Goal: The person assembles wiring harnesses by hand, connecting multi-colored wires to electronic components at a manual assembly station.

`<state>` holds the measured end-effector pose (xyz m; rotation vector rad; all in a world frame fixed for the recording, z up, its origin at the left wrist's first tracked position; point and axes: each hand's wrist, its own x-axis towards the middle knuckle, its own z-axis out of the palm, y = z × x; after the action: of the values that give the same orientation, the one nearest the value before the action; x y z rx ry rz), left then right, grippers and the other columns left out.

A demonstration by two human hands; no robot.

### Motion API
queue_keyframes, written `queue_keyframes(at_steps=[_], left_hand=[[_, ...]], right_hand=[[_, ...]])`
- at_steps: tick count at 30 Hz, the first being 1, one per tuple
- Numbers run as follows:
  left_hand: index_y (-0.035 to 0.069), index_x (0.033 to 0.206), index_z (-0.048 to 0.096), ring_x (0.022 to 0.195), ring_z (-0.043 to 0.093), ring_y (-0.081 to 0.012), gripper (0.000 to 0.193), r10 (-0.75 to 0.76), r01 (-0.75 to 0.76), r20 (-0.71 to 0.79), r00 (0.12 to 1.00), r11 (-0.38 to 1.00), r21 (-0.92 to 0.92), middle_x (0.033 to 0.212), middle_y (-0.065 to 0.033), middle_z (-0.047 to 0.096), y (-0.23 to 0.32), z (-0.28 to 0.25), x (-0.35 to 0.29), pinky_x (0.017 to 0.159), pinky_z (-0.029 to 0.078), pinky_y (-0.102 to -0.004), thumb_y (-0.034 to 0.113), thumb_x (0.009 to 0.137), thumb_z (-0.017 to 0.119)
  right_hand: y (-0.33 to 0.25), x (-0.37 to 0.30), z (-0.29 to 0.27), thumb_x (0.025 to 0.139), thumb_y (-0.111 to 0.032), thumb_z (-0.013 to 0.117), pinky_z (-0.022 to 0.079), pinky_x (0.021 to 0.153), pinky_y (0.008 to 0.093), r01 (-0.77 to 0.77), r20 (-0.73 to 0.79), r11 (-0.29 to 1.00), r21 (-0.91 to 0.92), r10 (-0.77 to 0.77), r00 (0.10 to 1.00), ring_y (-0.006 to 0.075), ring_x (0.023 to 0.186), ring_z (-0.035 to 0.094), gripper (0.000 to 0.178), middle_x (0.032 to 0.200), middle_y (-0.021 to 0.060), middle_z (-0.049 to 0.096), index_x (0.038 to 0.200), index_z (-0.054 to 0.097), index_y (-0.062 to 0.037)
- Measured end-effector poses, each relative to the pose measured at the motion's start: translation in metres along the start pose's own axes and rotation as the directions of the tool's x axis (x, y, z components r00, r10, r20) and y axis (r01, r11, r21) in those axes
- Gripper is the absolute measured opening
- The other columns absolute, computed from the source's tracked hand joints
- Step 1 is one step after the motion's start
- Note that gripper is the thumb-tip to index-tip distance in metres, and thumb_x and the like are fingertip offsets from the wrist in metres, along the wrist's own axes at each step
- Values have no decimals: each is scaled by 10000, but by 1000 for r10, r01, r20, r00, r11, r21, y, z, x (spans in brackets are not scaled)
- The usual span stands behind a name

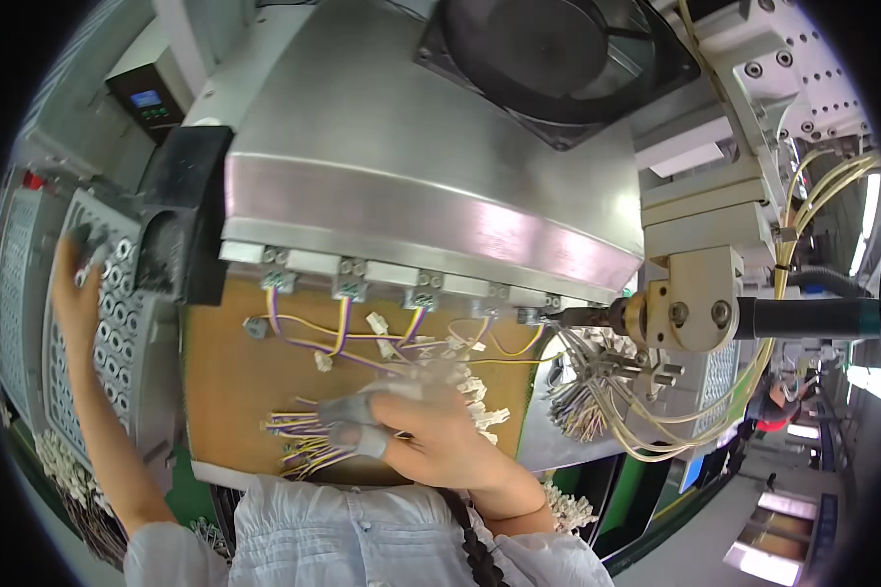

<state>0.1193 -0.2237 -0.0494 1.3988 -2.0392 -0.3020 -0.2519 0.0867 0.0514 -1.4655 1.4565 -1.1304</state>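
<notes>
Two bare hands work at a wire-harness machine. At seven o'clock in the view, the right hand (431, 435) lies on the brown work board (235, 382), its grey-capped fingers (357, 438) pinching a bundle of thin purple and yellow wires (299, 440) whose free ends fan out toward nine o'clock. White connector plugs (480, 401) lie just beside its knuckles, at its two o'clock. Out at nine o'clock in the view, the left hand (76, 269) reaches up to a grey perforated tray (117, 333) full of round holes, fingertips curled against its upper edge; what they grip cannot be made out. A sloped stainless-steel hood (411, 166) overhangs the board at twelve o'clock, with a row of small clamps (347, 279) along its lower edge holding looped wires. At three o'clock, a beige metal block (690, 303) carries cream-coloured hoses (636, 430).
</notes>
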Motion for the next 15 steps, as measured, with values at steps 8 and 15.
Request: queue_keyframes(at_steps=[8, 15], left_hand=[[40, 1148, 482, 1025, 506, -207, 498, 101, 281, 352, 930, 421, -862, 1100, -107, 522, 210, -12, -122, 821, 439, -330, 152, 712, 694], [-28, 1085, 519, 936, 558, -178, 387, 254, 443, 632, 732, 528, -724, 1051, -97, 556, 281, 23, -120, 820, 449, -306, -91, 715, 614]], right_hand=[[4, 11, 2, 782, -184, 644, 445, 577, 270, -141, 79, 990, 21, 139, 987, 181, 632, 584, 143, 726, 62, 624, 861, 649, -64], [0, 8, -10, 750, -182, 692, 360, 432, 270, -78, 3, 996, 41, 78, 997, 141, 454, 443, 196, 550, 66, 505, 730, 595, -13]])
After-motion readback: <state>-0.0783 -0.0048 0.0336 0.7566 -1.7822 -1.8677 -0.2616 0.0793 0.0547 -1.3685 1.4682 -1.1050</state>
